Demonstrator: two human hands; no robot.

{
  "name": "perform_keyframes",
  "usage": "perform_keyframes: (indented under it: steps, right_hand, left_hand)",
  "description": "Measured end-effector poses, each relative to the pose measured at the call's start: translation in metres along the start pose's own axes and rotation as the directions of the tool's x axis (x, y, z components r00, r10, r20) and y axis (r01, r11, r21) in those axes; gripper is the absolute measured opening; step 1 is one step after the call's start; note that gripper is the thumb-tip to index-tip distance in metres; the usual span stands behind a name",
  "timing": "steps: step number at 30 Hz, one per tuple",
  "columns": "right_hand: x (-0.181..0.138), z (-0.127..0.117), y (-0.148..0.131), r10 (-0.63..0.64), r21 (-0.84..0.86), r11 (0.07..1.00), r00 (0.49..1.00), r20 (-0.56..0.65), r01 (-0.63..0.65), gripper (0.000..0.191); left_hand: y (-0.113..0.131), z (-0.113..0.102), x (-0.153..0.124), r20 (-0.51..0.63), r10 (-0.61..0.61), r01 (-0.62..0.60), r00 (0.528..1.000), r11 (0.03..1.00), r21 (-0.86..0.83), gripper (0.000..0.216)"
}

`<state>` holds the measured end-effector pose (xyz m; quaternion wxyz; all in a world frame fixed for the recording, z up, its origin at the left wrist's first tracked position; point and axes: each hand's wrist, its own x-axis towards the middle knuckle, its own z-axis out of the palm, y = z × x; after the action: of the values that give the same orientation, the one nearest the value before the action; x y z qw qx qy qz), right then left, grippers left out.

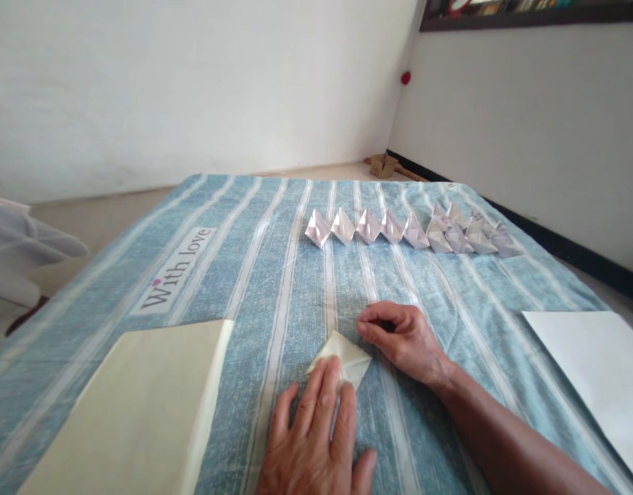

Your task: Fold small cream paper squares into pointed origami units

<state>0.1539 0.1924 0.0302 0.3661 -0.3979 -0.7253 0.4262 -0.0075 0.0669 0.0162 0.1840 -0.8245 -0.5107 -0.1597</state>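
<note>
Left hand (316, 440) spread flat, pinning folded paper (347, 357) to the bedsheet (275, 275); right hand (398, 337) curled, fingertips creasing its edge.

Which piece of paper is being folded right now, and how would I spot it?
Start at the blue striped cloth and come to its near edge, between the two large flat sheets. The small folded cream paper lies there, pinned under the left hand, with the right hand at its corner. Unlike the row of finished white paper boats, it lies flat.
</note>
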Motion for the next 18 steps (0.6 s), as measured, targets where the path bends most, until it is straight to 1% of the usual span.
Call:
perform_keyframes:
  steps: [1,3,6,10,13,16,18]
  right_hand:
    - [0.000,0.000,0.002,0.053,0.067,0.996,0.998,-0.018,-0.052,0.016]
    - [0.000,-0.001,0.003,0.095,0.132,0.987,0.995,-0.026,-0.091,0.015]
    - [0.000,-0.004,0.002,0.050,0.117,0.992,0.999,0.017,-0.051,0.013]
    - [0.002,-0.014,-0.002,-0.057,0.048,0.998,0.989,0.136,0.051,0.010]
    - [0.003,-0.018,-0.003,-0.183,-0.086,0.975,0.963,0.197,0.203,0.008]
    - [0.004,-0.018,-0.003,-0.305,-0.190,0.916,0.922,0.240,0.353,0.019]
    - [0.004,-0.018,-0.002,-0.329,-0.217,0.897,0.909,0.255,0.385,0.028]
  left_hand:
    - [0.000,0.000,0.000,-0.002,0.002,-0.002,1.000,1.000,-0.001,0.038]
    - [-0.001,0.001,0.000,-0.012,-0.004,0.004,1.000,1.000,-0.001,0.038]
    - [0.000,0.000,0.000,-0.011,-0.013,0.012,1.000,1.000,-0.003,0.038]
    - [0.000,-0.001,0.000,-0.005,-0.009,0.009,1.000,1.000,-0.020,0.040]
    - [-0.001,-0.001,0.000,-0.001,-0.002,0.002,1.000,1.000,-0.024,0.040]
    - [-0.001,-0.002,0.000,-0.005,0.005,-0.005,1.000,1.000,-0.023,0.040]
    - [-0.001,-0.002,0.000,-0.005,0.000,0.000,1.000,1.000,-0.019,0.040]
